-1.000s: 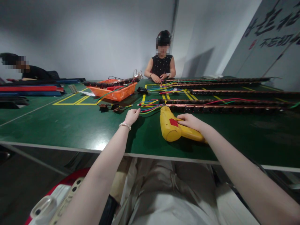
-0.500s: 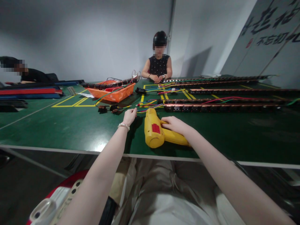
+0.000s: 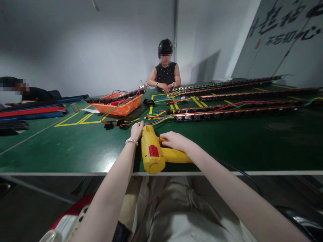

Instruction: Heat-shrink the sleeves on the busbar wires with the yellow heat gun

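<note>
A yellow heat gun lies on its side low over the near part of the table, its nozzle pointing away from me. My right hand is wrapped round its handle. Just left of the nozzle, my left hand is closed in a pinch at the loose ends of coloured wires; the nozzle partly hides the fingertips. These wires come from the left end of a long black strip with copper-coloured edges. Black connectors with a short yellow-green lead lie left of my left hand.
An orange basket holding dark parts stands beyond the connectors. More long strips lie to the right. Across the table sits a person; another person is at far left behind stacked red and blue bars.
My right hand has brought the heat gun leftward, so its nozzle now sits close beside my left hand. My left hand keeps its pinch near the wire ends. The view has shifted slightly.
</note>
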Motion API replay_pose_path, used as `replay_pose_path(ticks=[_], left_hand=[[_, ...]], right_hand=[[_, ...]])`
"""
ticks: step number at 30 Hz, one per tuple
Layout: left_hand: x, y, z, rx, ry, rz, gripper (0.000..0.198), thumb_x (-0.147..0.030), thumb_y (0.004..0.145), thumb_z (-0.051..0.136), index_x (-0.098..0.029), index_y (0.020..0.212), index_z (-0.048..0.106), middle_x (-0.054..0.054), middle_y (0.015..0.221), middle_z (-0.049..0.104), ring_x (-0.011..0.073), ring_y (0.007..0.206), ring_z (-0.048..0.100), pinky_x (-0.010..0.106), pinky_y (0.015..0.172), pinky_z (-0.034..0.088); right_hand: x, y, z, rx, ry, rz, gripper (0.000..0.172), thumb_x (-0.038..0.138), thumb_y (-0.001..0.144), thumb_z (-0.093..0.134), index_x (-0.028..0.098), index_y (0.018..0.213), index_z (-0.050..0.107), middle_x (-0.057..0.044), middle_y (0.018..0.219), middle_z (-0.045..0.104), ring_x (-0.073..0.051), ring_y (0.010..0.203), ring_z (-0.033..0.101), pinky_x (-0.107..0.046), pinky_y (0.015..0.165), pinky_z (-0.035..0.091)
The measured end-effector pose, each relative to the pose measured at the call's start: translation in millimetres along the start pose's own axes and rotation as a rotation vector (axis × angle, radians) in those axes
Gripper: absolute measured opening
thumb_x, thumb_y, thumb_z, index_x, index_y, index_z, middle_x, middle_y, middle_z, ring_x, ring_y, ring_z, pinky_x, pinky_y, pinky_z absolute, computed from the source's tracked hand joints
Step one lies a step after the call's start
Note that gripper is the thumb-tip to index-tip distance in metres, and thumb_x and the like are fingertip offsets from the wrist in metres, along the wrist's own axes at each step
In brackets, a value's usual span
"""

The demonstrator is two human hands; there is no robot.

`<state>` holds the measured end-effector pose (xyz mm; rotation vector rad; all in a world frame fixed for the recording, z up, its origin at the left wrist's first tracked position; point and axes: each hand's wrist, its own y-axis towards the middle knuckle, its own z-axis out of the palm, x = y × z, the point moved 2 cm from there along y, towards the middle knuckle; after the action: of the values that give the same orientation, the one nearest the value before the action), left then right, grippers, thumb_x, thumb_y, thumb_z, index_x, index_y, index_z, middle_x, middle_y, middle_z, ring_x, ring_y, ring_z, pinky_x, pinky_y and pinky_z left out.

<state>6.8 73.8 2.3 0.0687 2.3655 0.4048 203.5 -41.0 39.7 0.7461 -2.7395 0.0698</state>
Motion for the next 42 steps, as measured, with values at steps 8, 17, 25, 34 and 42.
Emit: replay_pose_path(ticks=[8, 17, 25, 34, 42], left_hand=[[1.8, -0.8, -1.1, 0.055, -0.105, 0.039, 0.040, -0.048, 0.081, 0.035, -0.018, 0.057, 0.047, 0.000, 0.057, 0.049, 0.0132, 0.061, 0.041, 0.024, 0.058, 0.029], [-2.7, -4.6, -5.4, 0.050, -0.067, 0.031, 0.037, -0.043, 0.082, 0.040, -0.017, 0.055, 0.046, -0.002, 0.055, 0.044, 0.0118, 0.061, 0.038, 0.024, 0.059, 0.029], [-4.4, -7.6, -3.6, 0.064, -0.013, 0.067, 0.036, -0.049, 0.077, 0.049, -0.017, 0.061, 0.055, -0.002, 0.056, 0.051, 0.0122, 0.059, 0.043, 0.024, 0.057, 0.030], [2.5, -4.5, 0.9, 0.053, 0.015, 0.088, 0.039, -0.055, 0.074, 0.051, -0.019, 0.059, 0.051, -0.002, 0.054, 0.047, 0.0126, 0.058, 0.043, 0.025, 0.056, 0.028], [1.5, -5.1, 0.4, 0.049, 0.023, 0.091, 0.041, -0.057, 0.073, 0.051, -0.019, 0.060, 0.053, -0.001, 0.058, 0.052, 0.0136, 0.062, 0.046, 0.025, 0.059, 0.031]], right_hand=[[-2.5, 3.8, 3.9, -0.002, 0.026, 0.008, 0.014, 0.034, 0.081, 0.054, 0.023, 0.085, 0.060, -0.005, 0.090, 0.067, -0.020, 0.082, 0.061, -0.024, 0.057, 0.032], [-8.7, 7.9, 6.8, 0.043, 0.060, -0.001, 0.014, 0.032, 0.076, 0.057, 0.022, 0.084, 0.062, -0.004, 0.090, 0.067, -0.018, 0.079, 0.059, -0.023, 0.056, 0.033], [-29.8, 0.3, 0.6, 0.042, 0.075, -0.011, 0.012, 0.031, 0.076, 0.059, 0.020, 0.074, 0.058, -0.002, 0.080, 0.065, -0.016, 0.074, 0.057, -0.023, 0.058, 0.033], [-74.1, -17.2, -10.8, -0.018, 0.134, 0.030, 0.010, 0.026, 0.075, 0.055, 0.019, 0.068, 0.054, -0.003, 0.074, 0.063, -0.017, 0.072, 0.056, -0.024, 0.062, 0.035], [-104.5, -20.3, -19.1, -0.068, 0.111, 0.121, 0.013, 0.028, 0.076, 0.053, 0.018, 0.072, 0.058, -0.005, 0.078, 0.065, -0.019, 0.074, 0.058, -0.026, 0.063, 0.037]])
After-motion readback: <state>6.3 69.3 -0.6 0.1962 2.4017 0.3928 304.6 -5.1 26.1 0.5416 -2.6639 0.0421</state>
